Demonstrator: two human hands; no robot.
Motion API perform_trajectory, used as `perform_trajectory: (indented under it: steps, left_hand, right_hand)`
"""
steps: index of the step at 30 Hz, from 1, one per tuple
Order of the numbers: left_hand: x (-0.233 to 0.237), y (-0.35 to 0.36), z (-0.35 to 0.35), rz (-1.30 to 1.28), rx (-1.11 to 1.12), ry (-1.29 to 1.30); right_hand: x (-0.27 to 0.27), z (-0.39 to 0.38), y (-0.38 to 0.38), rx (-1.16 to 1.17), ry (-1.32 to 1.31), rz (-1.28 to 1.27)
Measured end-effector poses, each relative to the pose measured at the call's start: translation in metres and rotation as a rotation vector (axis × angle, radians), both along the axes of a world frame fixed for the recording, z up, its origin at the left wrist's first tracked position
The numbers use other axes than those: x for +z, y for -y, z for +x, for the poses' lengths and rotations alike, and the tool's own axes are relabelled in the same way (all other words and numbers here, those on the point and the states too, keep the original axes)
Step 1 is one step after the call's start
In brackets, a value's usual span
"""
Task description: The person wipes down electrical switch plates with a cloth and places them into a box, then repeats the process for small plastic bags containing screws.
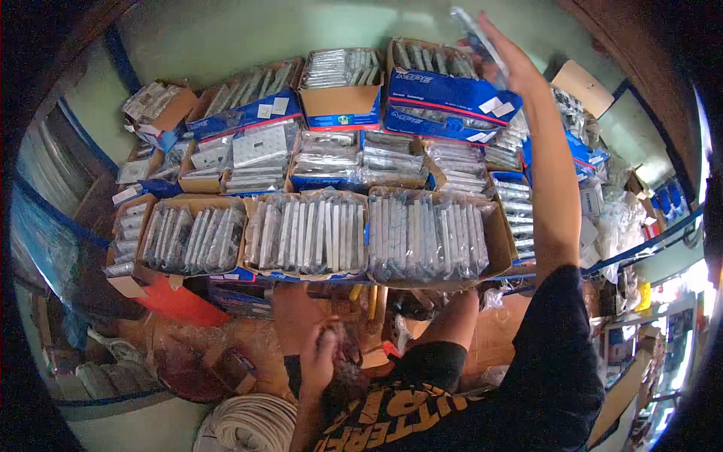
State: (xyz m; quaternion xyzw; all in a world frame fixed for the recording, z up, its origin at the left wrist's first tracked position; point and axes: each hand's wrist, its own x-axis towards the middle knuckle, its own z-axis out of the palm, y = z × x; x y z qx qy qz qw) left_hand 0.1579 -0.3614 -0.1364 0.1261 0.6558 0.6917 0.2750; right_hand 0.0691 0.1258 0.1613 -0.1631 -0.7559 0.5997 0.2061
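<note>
Black cloth with gold lettering covers the person's shirt (407,418), nearest of all and a little to the right of the middle front box (305,276), which I take as my mark. A coil of pale cable (252,426) lies on the near side of that box, off to its left. Just this side of the box, low down, is the left hand (319,358), fingers curled in; from where I stand I cannot tell whether it grips anything. Something red (181,300) sits below and to the left of the box.

The middle front box itself is packed with thin wrapped packets (309,230) standing on edge. A similar full box (498,241) stands just to its right, and another (144,260) to its left. Behind it lie further rows of boxed packets, with a pale plate (260,145) tilted up beyond its left side.

Farther back, right of my mark, a blue box (440,87) with white letters rests on another blue box (422,124). Up by the top one's right end, the right hand (510,66) is raised, gripping a single clear-wrapped packet (480,41). Pale green wall (339,22) rises behind everything.
</note>
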Motion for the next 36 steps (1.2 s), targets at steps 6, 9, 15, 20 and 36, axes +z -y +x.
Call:
perform_trajectory:
  steps: [6, 9, 15, 20, 36]
  left_hand:
    - [0.04, -0.014, 0.001, 0.551, 0.024, 0.206]
    - [0.085, -0.031, 0.027, 0.419, 0.127, -0.116]
    - [0.091, -0.061, 0.055, -0.208, -0.403, -1.138]
    - [0.091, -0.075, 0.06, -0.222, -0.21, -1.289]
    - [0.069, -0.057, 0.041, 0.103, -0.154, -0.531]
  right_hand:
    - [-0.105, 0.136, 0.147, -0.161, -0.125, -0.555]
    - [-0.194, 0.179, 0.227, -0.143, -0.078, -0.848]
    - [-0.231, 0.217, 0.304, -0.026, -0.243, -0.955]
    - [-0.255, 0.238, 0.313, 0.041, 0.018, -0.99]
    - [-0.203, 0.216, 0.325, 0.088, -0.325, -0.414]
